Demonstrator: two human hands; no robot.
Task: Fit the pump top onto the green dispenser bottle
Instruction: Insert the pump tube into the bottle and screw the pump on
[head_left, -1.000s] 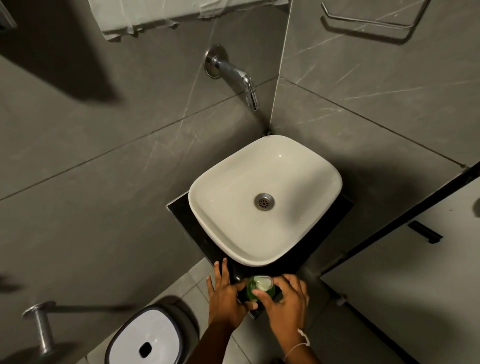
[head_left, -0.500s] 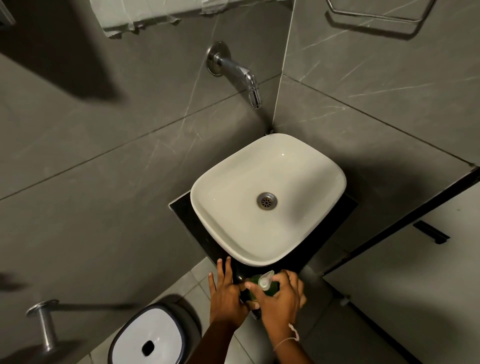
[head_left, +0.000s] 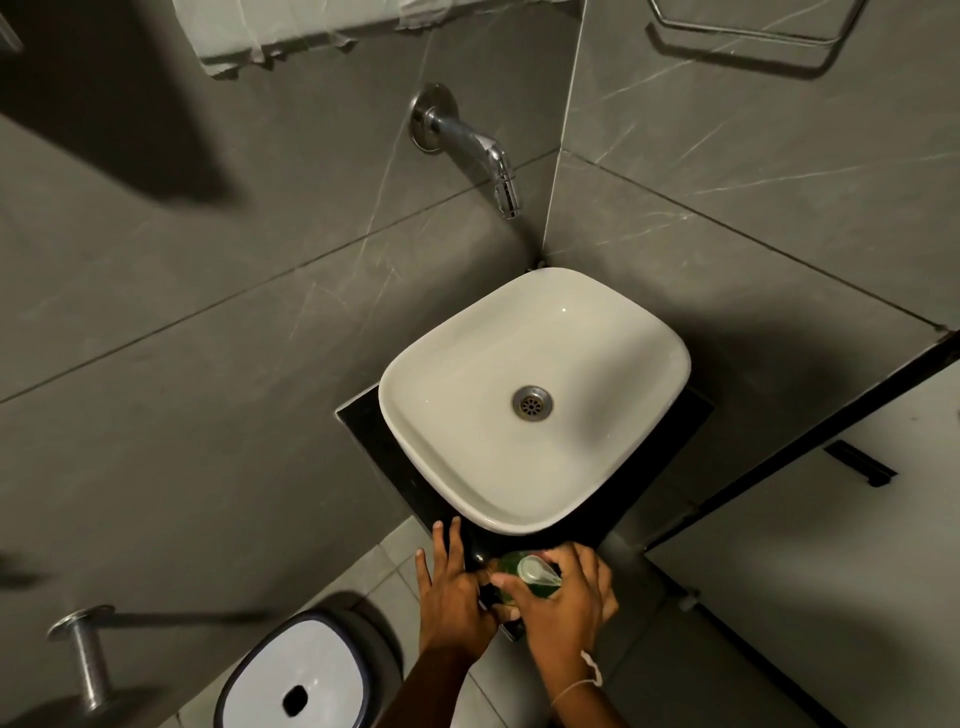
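Observation:
The green dispenser bottle (head_left: 511, 564) stands on the near corner of the black counter (head_left: 395, 467), just in front of the white basin (head_left: 415, 441). A clear pump top (head_left: 537, 569) sits on the bottle's mouth, nozzle pointing right. My right hand (head_left: 561, 603) wraps the bottle from the right, fingers and thumb around the pump collar. My left hand (head_left: 449, 592) presses against the bottle's left side with its fingers stretched out flat and its thumb toward the bottle. Most of the bottle's body is hidden by both hands.
A chrome tap (head_left: 483, 156) juts from the grey tiled wall above the basin. A white-lidded bin (head_left: 296, 675) stands on the floor at lower left, beside a chrome wall fitting (head_left: 85, 654). A door with a black handle (head_left: 857, 462) is at right.
The pump top has turned on the bottle: it showed as a white round cap at first, and its nozzle now points right. My right hand has shifted its grip around it; my left hand stays put.

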